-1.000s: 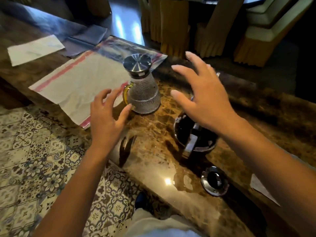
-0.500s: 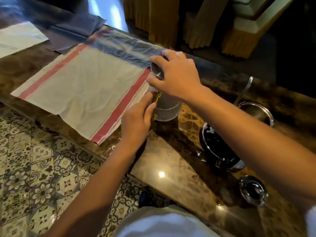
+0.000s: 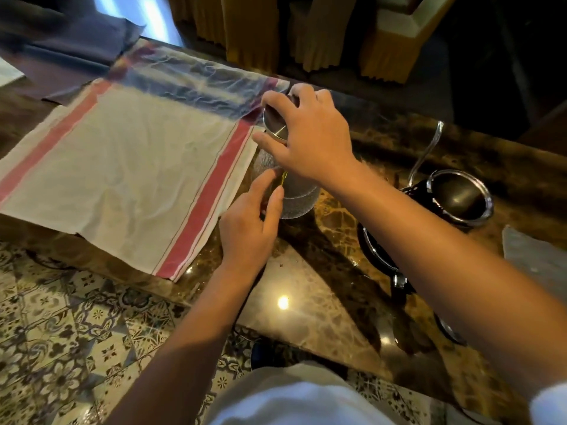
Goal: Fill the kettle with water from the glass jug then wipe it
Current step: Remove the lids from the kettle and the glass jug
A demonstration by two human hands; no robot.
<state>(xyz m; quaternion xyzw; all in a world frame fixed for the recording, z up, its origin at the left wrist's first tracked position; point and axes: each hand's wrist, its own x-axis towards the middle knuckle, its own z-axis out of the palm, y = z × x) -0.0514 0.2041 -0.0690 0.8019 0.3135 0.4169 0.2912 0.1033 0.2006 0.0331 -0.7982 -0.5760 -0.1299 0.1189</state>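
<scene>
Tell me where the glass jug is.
Head view, centre: the glass jug stands on the marble counter beside the striped cloth's right edge, left of the kettle.

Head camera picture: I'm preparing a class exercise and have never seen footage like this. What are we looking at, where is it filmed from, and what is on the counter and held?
No machine here: a person's bare hands, filmed by a camera on their head, looking down. On the brown marble counter lie a white cloth with red stripes, an open dark metal kettle and a textured glass jug. The right hand grips the jug's shiny steel lid; the left hand touches the jug's side.
</scene>
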